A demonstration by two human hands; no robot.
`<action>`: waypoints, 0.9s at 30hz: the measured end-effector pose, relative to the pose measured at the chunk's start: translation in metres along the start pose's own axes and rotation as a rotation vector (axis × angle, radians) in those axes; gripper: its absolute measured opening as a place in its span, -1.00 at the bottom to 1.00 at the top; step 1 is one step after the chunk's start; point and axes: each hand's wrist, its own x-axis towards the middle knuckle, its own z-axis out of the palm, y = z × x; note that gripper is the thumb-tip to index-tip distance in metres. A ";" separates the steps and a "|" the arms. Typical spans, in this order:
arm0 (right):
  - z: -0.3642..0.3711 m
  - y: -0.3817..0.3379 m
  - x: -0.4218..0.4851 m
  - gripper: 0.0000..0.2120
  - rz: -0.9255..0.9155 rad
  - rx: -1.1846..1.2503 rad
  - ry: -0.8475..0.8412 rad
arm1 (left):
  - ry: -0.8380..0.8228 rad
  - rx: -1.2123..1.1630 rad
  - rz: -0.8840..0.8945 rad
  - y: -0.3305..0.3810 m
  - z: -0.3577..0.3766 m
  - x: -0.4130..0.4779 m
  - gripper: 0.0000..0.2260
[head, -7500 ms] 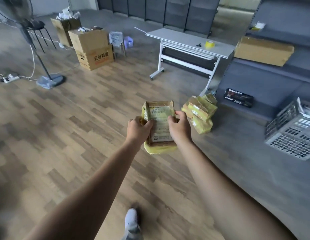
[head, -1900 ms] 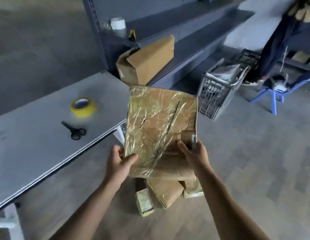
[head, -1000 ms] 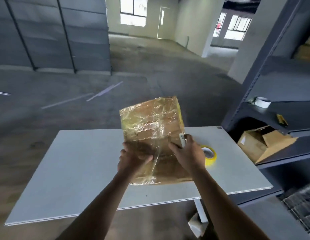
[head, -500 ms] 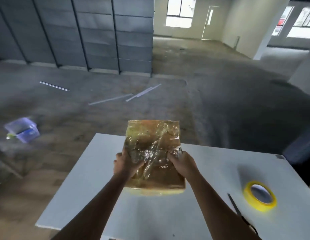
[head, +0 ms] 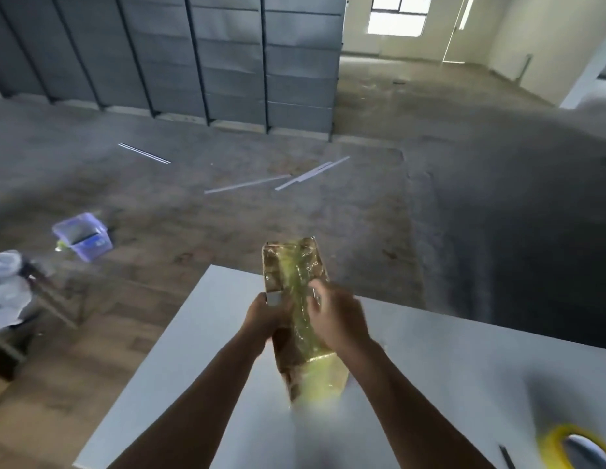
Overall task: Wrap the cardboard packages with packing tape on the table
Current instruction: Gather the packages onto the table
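Both grips, left hand (head: 266, 316) and right hand (head: 337, 321), clasp the package (head: 293, 265) (blurred) over the counter (head: 457, 363); tape roll (head: 552, 443) at four o'clock.

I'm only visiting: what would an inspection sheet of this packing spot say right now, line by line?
Surface: white table under the hands.
Job's things: tape-wrapped cardboard package held on edge over the table, contact unclear; yellow tape roll lying at the right, cut by the frame.
Clutter: slim dark tool, likely scissors, beside the roll.
Grippers: left hand and right hand both grip the package; blurred.
Cables: nothing seen.
Surroundings: purple bin and white strips on the floor; grey panels behind.
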 end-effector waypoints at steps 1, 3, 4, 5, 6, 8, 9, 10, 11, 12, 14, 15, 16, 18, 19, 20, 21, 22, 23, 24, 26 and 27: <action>0.004 0.004 0.007 -0.59 0.079 -0.093 0.034 | -0.005 0.020 0.007 0.000 -0.003 0.005 -0.73; 0.013 0.014 0.018 -0.37 0.263 -0.149 -0.100 | 0.001 0.067 0.022 0.000 -0.009 0.015 -0.67; 0.018 0.016 0.023 -0.37 0.341 -0.065 -0.187 | 0.005 0.094 0.038 -0.001 -0.013 0.020 -0.68; 0.023 0.016 0.027 -0.44 0.396 0.024 -0.234 | 0.006 0.111 0.056 -0.002 -0.018 0.025 -0.69; 0.027 0.015 0.032 -0.52 0.411 0.081 -0.232 | 0.007 0.124 0.073 -0.003 -0.024 0.031 -0.70; 0.032 0.007 0.043 -0.61 0.404 0.105 -0.169 | -0.005 0.149 0.108 0.000 -0.039 0.043 -0.77; 0.033 0.001 0.047 -0.62 0.404 0.103 -0.157 | -0.013 0.160 0.124 0.002 -0.047 0.050 -0.81; 0.033 -0.004 0.053 -0.63 0.401 0.104 -0.148 | -0.025 0.164 0.136 0.003 -0.055 0.057 -0.84; 0.032 -0.011 0.057 -0.62 0.401 0.101 -0.154 | -0.041 0.153 0.146 0.006 -0.063 0.063 -0.85; 0.031 -0.015 0.063 -0.62 0.389 0.097 -0.154 | -0.062 0.127 0.154 0.008 -0.069 0.068 -0.83; 0.029 -0.024 0.075 -0.63 0.344 0.094 -0.167 | -0.098 0.041 0.110 0.010 -0.076 0.073 -0.71; 0.029 -0.028 0.082 -0.64 0.320 0.085 -0.166 | -0.102 -0.026 0.052 0.010 -0.077 0.074 -0.65; 0.029 -0.032 0.088 -0.66 0.292 0.060 -0.154 | -0.088 -0.102 -0.008 0.008 -0.078 0.074 -0.64; 0.032 -0.040 0.099 -0.68 0.278 -0.020 -0.133 | -0.013 -0.192 -0.094 0.002 -0.080 0.073 -0.64; 0.034 -0.044 0.102 -0.69 0.286 -0.056 -0.142 | 0.019 -0.203 -0.118 -0.002 -0.081 0.073 -0.62; 0.037 -0.047 0.104 -0.71 0.288 -0.086 -0.162 | 0.039 -0.221 -0.131 -0.006 -0.081 0.072 -0.60; 0.040 -0.051 0.104 -0.74 0.291 -0.109 -0.189 | 0.043 -0.237 -0.139 -0.009 -0.081 0.071 -0.59; 0.044 -0.052 0.104 -0.76 0.291 -0.117 -0.200 | 0.051 -0.253 -0.134 -0.011 -0.079 0.070 -0.58; 0.047 -0.054 0.103 -0.76 0.299 -0.105 -0.198 | 0.059 -0.253 -0.138 -0.012 -0.078 0.070 -0.56; 0.051 -0.056 0.101 -0.75 0.305 -0.085 -0.192 | 0.078 -0.249 -0.139 -0.013 -0.076 0.070 -0.54; 0.055 -0.060 0.098 -0.65 0.316 -0.089 -0.201 | 0.103 -0.227 -0.143 -0.013 -0.074 0.068 -0.50; 0.056 -0.062 0.095 -0.59 0.325 -0.112 -0.219 | 0.101 -0.208 -0.149 -0.013 -0.074 0.068 -0.49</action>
